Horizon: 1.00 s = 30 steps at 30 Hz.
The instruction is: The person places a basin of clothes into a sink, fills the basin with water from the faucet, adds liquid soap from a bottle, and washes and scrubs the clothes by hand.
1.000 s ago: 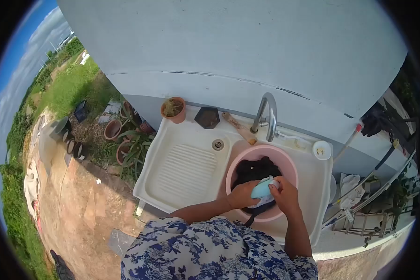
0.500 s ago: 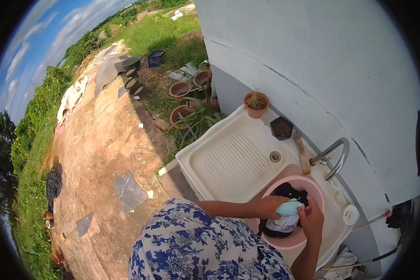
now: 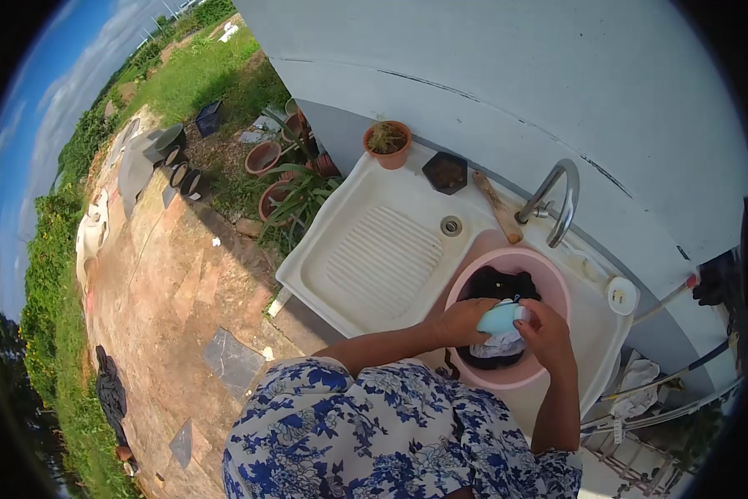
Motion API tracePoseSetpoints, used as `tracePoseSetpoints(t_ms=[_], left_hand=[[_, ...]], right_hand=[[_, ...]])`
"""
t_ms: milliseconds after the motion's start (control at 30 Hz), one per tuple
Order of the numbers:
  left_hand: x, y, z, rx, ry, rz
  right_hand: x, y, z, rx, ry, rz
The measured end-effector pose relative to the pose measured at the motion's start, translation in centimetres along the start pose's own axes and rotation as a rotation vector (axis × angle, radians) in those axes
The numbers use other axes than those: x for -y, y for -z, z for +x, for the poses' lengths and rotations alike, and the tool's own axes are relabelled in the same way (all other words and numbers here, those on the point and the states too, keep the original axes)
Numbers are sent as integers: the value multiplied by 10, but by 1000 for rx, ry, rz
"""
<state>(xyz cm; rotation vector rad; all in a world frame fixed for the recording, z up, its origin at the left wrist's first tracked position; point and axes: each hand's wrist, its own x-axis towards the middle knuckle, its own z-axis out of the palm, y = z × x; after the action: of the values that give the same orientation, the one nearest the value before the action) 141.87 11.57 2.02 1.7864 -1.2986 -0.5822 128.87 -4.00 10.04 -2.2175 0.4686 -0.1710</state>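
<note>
Over a pink basin (image 3: 567, 312), my left hand (image 3: 464, 323) is closed around one end of a smooth, rounded pale turquoise thing (image 3: 500, 316), whose exact kind I cannot make out. At its other end, the thumb and fingers of my right hand (image 3: 549, 334) pinch together on its edge. Just below the turquoise thing is a bunched light grey-white cloth (image 3: 500, 345), partly hidden by my fingers. Black cloth (image 3: 499, 284) lies inside the basin behind and beneath my hands.
The basin stands in a white sink (image 3: 307, 283) with a ribbed washboard (image 3: 386, 258). A curved faucet (image 3: 567, 200), wooden piece (image 3: 497, 206), dark hexagonal pot (image 3: 445, 172), terracotta pot (image 3: 388, 148) and small white dish (image 3: 622, 295) line its back edge, against a wall (image 3: 474, 58).
The view has swung, so the sink and basin appear farther left and higher. My hands still hold the turquoise thing, now showing more of its rounded side over the basin.
</note>
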Motion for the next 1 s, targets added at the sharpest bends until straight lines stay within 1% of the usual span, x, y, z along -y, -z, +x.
tracePoseSetpoints(t_ms=[33,67,100,167,200,233,333,367,433,500,533,567,633,667,733,767,833,867,933,1000], left_hand=[[6,-6,0,-32,-27,22],[5,-5,5,26,5,-18],[1,-5,4,22,35,9],[0,-5,8,103,72,-3],[-7,-3,9,130,96,4],[-13,-1,11,135,125,20],[-6,-9,13,127,68,16],[-5,-11,14,105,39,11],[-5,-12,16,129,30,17],[-8,-15,17,79,-19,59],[-9,-16,18,89,-23,57],[-9,-16,19,89,-51,73],[-11,-16,21,92,-78,91],[-12,-17,23,95,-91,117],[-13,-20,25,98,-98,141],[-14,-20,26,116,-86,122],[-13,-20,29,134,-70,107],[-13,-20,30,149,-57,87],[-14,-20,33,166,-39,67],[-14,-19,36,190,2,27]], right_hand=[[2,9,0,78,26,-42],[0,13,-1,97,57,-65],[-7,15,-2,105,112,-104],[-11,17,-6,83,181,-100],[-20,12,-6,59,225,-148],[-24,10,-8,29,181,-153],[-27,9,-11,64,188,-123],[-26,11,-12,53,159,-74],[-22,16,-18,35,118,-23],[-14,22,-23,-120,-64,-67],[-11,23,-23,-83,-182,-114],[-9,25,-23,-90,-189,-111],[-6,26,-22,73,-326,-157],[-10,24,-22,75,-329,-154],[-20,20,-25,1,-242,-140],[-23,21,-26,7,-242,-138],[-30,25,-26,-30,4,-81],[-32,26,-25,-27,5,-77],[-35,29,-23,-8,123,-73],[-37,32,-19,-2,153,-40]])
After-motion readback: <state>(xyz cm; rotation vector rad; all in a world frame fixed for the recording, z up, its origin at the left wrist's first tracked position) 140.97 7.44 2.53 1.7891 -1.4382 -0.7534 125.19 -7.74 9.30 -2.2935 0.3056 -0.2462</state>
